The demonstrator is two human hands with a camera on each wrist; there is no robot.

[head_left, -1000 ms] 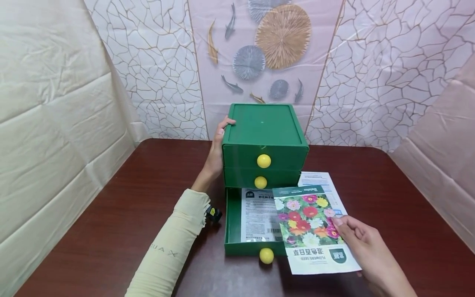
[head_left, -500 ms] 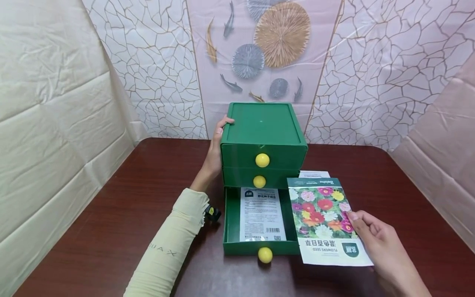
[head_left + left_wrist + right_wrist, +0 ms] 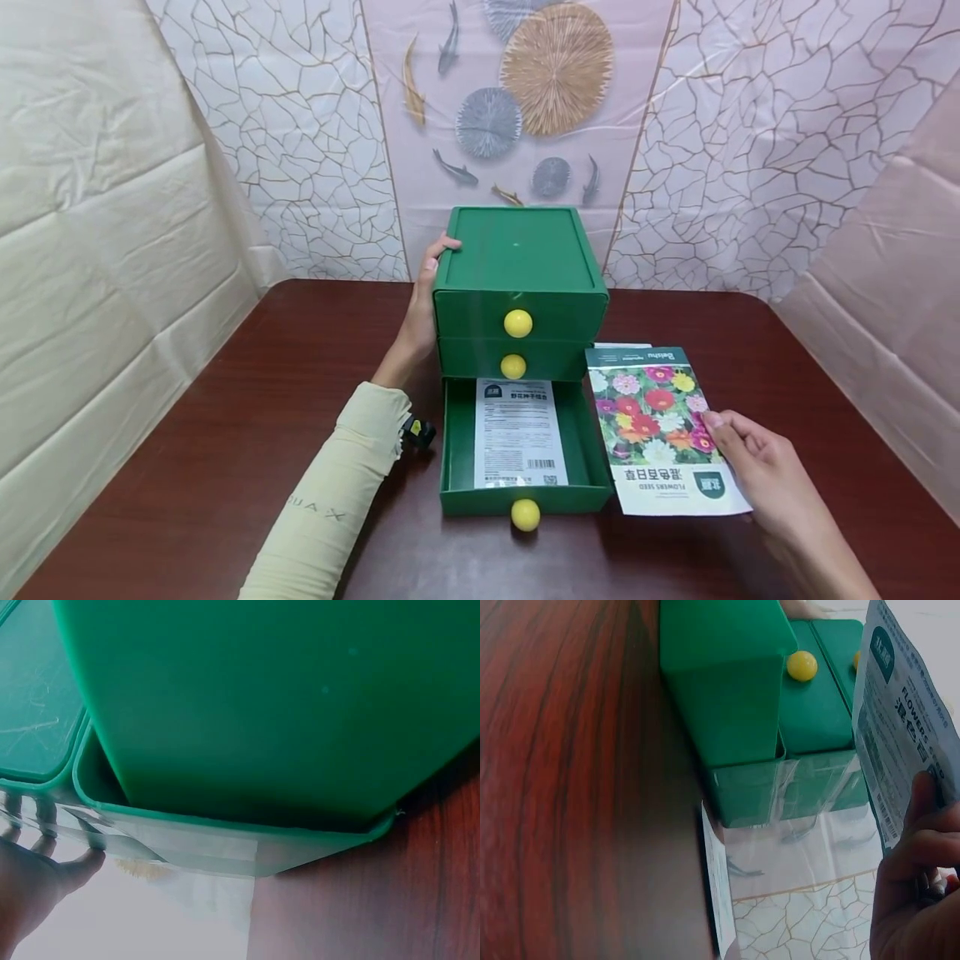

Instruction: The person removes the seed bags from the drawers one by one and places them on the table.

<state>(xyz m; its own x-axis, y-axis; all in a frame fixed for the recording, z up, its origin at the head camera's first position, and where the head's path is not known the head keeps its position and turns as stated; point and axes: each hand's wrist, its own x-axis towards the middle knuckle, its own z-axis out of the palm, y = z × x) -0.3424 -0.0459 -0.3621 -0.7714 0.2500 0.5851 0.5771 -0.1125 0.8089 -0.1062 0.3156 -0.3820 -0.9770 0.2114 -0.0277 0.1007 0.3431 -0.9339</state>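
Observation:
A green drawer cabinet (image 3: 517, 250) with yellow round knobs stands mid-table, its bottom drawer (image 3: 525, 502) pulled out. In that drawer lies a white printed packet (image 3: 517, 433) with a barcode, back side up. My left hand (image 3: 422, 312) rests against the cabinet's left side, fingertips over the top edge; the left wrist view shows its fingers (image 3: 46, 844) spread along the side. My right hand (image 3: 765, 471) pinches a flower seed packet (image 3: 660, 425) by its right edge, thumb on the picture face. It hangs just right of the open drawer, and its printed back shows in the right wrist view.
Another white packet (image 3: 626, 345) lies on the table behind the held one, mostly hidden; the right wrist view shows this packet (image 3: 718, 885) edge-on. Beside the left sleeve is a small black device (image 3: 418, 432). A patterned curtain (image 3: 315, 133) hangs behind the table.
My right hand has carried the seed packet rightward and a little away from me, off the drawer it partly covered. My left hand stays on the cabinet. The head view has shifted slightly.

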